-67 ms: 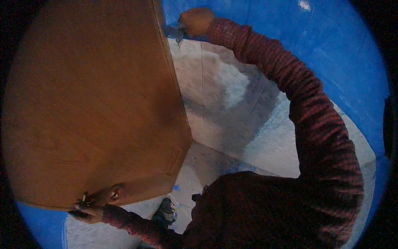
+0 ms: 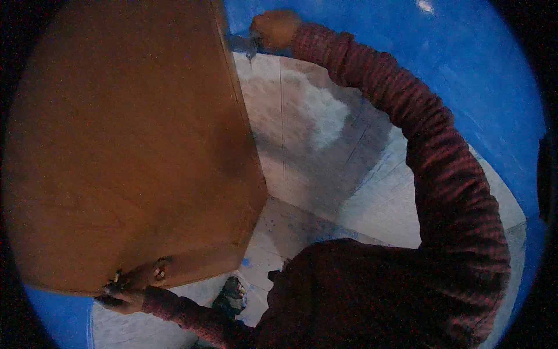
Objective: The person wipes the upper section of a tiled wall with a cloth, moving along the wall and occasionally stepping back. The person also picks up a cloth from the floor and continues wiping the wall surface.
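My right hand (image 2: 274, 30) is closed round a small, dark, blue-stained tool (image 2: 241, 43) that looks like a paintbrush. Its tip meets the blue wall (image 2: 372, 32) beside the upright edge of a brown wooden door (image 2: 133, 134), just above the pale tiles (image 2: 264, 104). Low on the left, my left hand (image 2: 125, 299) grips the door's edge beside a metal latch (image 2: 117, 277); its fingertips are dark and partly hidden. A round lock (image 2: 160, 269) sits on the door near that hand.
Blue specks dot the tiled floor (image 2: 279, 230). A dark shoe (image 2: 231, 295) stands on the floor near my left forearm. Pale tiles line the lower wall, and the blue paint continues to the right behind my right arm. The light is dim.
Almost nothing differs. The view has shifted very slightly, while both hands keep their places at the wall and the door's edge.
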A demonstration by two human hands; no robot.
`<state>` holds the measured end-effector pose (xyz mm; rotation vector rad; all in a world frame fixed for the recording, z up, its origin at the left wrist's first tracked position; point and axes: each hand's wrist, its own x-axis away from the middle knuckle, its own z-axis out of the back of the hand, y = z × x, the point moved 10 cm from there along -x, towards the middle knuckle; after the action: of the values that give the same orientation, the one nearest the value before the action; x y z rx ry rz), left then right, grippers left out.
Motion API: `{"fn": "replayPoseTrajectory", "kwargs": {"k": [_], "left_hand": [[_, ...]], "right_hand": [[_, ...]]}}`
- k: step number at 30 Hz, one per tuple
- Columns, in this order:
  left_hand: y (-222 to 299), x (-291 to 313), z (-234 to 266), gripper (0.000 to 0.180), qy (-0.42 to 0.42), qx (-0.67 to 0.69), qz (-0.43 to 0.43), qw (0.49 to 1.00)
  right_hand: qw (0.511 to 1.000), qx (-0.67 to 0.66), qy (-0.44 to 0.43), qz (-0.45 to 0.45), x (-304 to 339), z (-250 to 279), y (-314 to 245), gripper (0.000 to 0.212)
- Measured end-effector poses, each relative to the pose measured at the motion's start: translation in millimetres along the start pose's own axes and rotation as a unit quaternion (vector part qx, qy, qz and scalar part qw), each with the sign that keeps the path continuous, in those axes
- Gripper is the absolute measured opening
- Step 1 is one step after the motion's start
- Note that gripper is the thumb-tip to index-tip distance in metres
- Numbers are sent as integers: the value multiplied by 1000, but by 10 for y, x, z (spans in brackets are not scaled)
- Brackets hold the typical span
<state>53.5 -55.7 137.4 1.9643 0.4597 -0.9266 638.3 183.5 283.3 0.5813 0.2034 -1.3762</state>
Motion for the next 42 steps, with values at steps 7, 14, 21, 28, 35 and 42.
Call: {"fn": "replayPoseTrajectory", "kwargs": {"k": [7, 14, 21, 28, 35, 42], "left_hand": [[-254, 64, 11, 55, 28, 58, 76, 995], [-582, -9, 207, 59, 12, 41, 87, 995], [-632, 33, 164, 54, 29, 64, 145, 987], [-795, -66, 264, 53, -5, 67, 144, 987], [-1362, -312, 285, 51, -54, 82, 180, 979], [-1576, -551, 251, 48, -71, 94, 175, 977]], "right_hand": [[996, 61, 22, 66, -68, -56, -278, 26], [994, 35, 38, 92, -235, -128, -523, 13], [992, 83, -52, 78, -5, 137, -506, 15], [989, 95, -100, 53, 261, 286, -501, 15], [984, 112, -129, 57, 239, 463, -698, 21], [979, 106, -172, 37, 215, 631, -792, 23]]}}
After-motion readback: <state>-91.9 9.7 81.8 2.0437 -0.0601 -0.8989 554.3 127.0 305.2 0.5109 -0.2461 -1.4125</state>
